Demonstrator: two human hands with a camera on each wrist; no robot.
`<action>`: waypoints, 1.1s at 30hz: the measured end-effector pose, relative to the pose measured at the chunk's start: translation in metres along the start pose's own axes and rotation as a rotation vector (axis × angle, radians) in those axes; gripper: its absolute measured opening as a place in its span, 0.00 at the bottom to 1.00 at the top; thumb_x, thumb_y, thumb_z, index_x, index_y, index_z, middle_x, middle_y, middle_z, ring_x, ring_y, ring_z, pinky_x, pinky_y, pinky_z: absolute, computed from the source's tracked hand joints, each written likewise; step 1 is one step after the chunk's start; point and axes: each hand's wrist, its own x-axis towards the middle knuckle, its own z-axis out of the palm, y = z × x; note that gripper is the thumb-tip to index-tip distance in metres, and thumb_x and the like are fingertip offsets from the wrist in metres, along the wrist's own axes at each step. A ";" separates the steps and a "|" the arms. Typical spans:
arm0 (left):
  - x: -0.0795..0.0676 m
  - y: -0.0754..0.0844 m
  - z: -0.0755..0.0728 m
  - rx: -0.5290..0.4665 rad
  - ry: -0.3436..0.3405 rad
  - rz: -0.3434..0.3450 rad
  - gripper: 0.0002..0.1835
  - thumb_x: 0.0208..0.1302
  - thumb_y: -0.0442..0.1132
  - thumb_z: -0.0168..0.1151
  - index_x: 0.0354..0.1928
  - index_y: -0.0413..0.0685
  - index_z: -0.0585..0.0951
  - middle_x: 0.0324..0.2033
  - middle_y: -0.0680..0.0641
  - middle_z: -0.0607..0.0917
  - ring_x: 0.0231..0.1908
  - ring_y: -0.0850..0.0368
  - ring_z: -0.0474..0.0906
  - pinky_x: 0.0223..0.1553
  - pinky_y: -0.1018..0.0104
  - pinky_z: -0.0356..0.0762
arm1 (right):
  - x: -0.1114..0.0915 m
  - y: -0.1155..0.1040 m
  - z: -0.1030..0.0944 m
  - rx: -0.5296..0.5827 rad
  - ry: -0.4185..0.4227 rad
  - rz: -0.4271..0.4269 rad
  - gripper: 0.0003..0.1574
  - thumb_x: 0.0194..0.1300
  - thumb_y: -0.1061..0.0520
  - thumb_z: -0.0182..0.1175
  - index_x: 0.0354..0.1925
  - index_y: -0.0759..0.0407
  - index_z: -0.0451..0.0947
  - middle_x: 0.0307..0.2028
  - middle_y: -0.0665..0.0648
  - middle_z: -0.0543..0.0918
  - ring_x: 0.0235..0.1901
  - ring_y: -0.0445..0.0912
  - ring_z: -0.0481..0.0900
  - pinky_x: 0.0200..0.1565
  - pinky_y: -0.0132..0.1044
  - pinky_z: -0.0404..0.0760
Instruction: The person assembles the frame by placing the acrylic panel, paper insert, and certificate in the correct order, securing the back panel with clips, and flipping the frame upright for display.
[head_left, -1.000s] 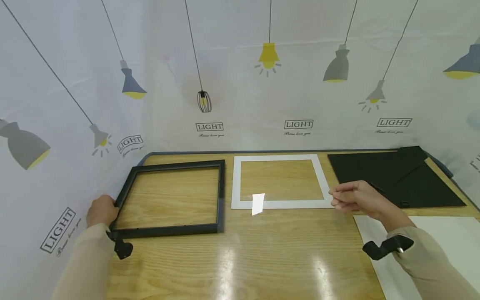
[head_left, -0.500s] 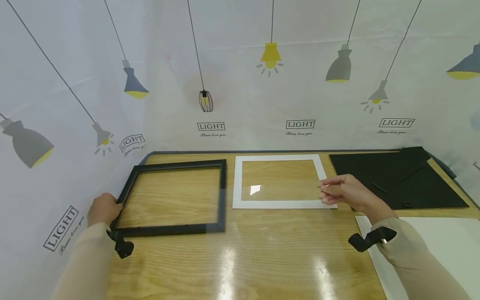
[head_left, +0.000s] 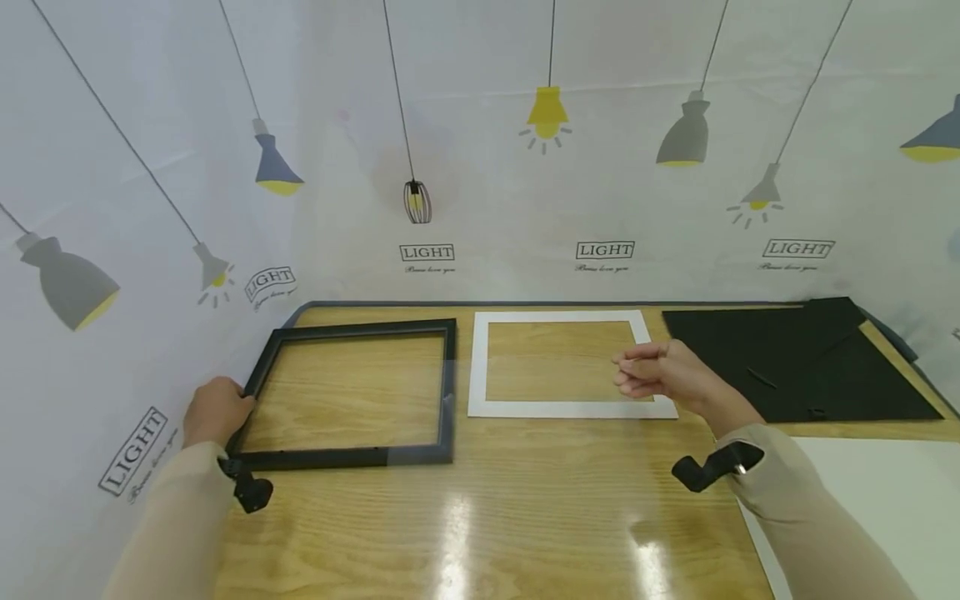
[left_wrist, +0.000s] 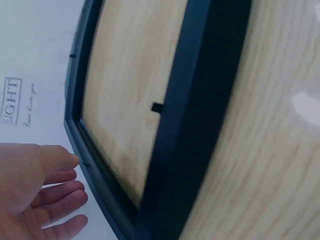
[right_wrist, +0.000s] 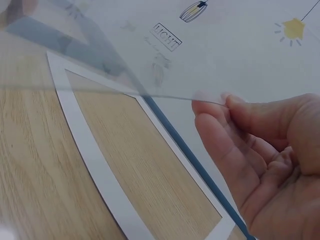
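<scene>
A black picture frame lies on the wooden table at the left. At its left side is my left hand; in the left wrist view the thumb tip touches the outer edge, while the other fingers sit loosely beside it. My right hand pinches the edge of a thin clear sheet between thumb and fingers. The sheet hangs tilted above the table, and its left part overlaps the frame's right side in the head view. Below the right hand, a white mat border lies flat at the back middle.
A black backing board with a stand flap lies at the back right. In front of it is a white sheet, partly covered by my right sleeve. A printed white backdrop rises behind the table and along its left side.
My right hand has moved left from beside the mat's right edge to over it, carrying the clear sheet along. My left hand stays at the frame's left side; the view shifts slightly.
</scene>
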 end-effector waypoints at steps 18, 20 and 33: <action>0.010 0.054 -0.008 -0.148 0.008 0.154 0.20 0.64 0.37 0.53 0.48 0.24 0.75 0.45 0.28 0.77 0.45 0.34 0.74 0.44 0.45 0.73 | 0.032 -0.008 0.027 0.085 -0.039 -0.006 0.10 0.63 0.68 0.54 0.44 0.67 0.75 0.27 0.59 0.84 0.27 0.44 0.83 0.34 0.35 0.82; 0.009 0.060 -0.009 -0.177 0.002 0.175 0.19 0.64 0.38 0.53 0.48 0.24 0.75 0.44 0.29 0.78 0.43 0.35 0.75 0.42 0.47 0.75 | 0.037 -0.009 0.031 0.082 -0.037 -0.015 0.11 0.63 0.68 0.54 0.45 0.68 0.75 0.28 0.59 0.84 0.27 0.44 0.83 0.34 0.35 0.81; 0.002 0.085 -0.020 -0.483 -0.236 0.213 0.23 0.67 0.40 0.53 0.54 0.25 0.71 0.41 0.32 0.81 0.39 0.46 0.81 0.39 0.57 0.79 | 0.063 -0.021 0.052 0.079 -0.004 -0.013 0.27 0.65 0.69 0.51 0.58 0.81 0.58 0.27 0.59 0.84 0.26 0.44 0.83 0.34 0.35 0.81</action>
